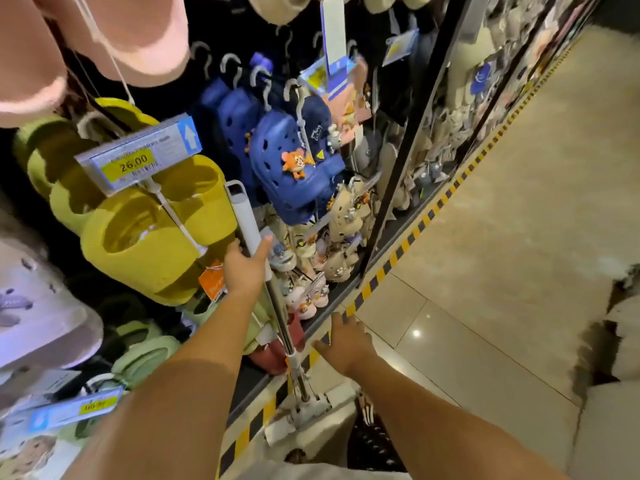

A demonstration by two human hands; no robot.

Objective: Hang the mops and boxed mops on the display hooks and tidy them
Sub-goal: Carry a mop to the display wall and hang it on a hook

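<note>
A mop (277, 317) stands nearly upright in front of a shoe display, with a white grip with a hanging loop on top, a metal pole, and a flat white head (304, 414) on the floor. My left hand (244, 268) is wrapped around the pole just below the white grip. My right hand (343, 341) hovers lower down, right of the pole, fingers spread and holding nothing. No boxed mops are visible.
Yellow clogs (138, 237), blue clogs (294, 168) and beige ones hang on hooks on the dark rack. A price tag reading 26.00 (138, 157) juts out. Yellow-black striped tape (398, 251) marks the rack's base. The tiled floor (502, 237) stretches to the right.
</note>
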